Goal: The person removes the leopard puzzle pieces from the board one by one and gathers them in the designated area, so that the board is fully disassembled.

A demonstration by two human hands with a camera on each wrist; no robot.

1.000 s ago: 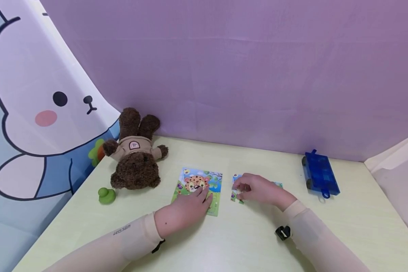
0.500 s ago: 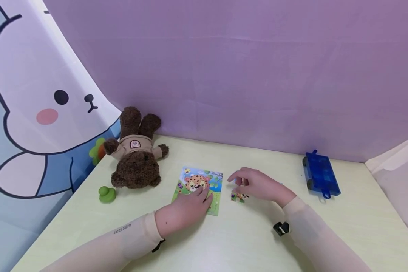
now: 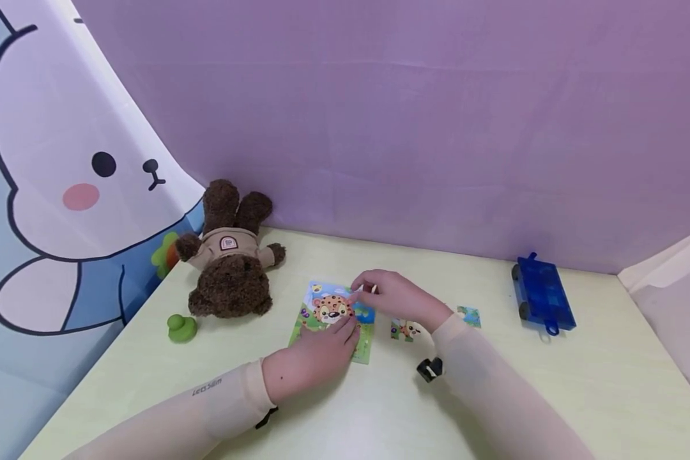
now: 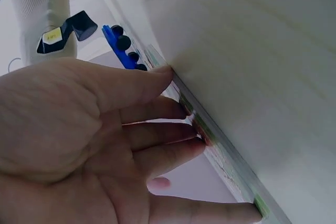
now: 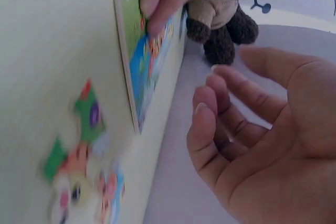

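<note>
Over the leopard board (image 3: 329, 308), pressed by the left hand (image 3: 321, 358) with fingers extended, the right hand (image 3: 398, 296) is held loosely curled, seemingly empty, apparently for comparison, puzzle pieces (image 3: 404, 329) at right presumably to be pinched.

Right bare hand (image 3: 401, 299) — shifted leftward from the loose pieces; fingertips now over the upper right of the rectangular leopard-picture puzzle (image 3: 332, 306). Flat leopard-face jigsaw section (image 3: 405, 330) — now more exposed. Small blue-and-green jigsaw piece (image 3: 468, 315) — formerly mostly covered, now in plain sight.
</note>
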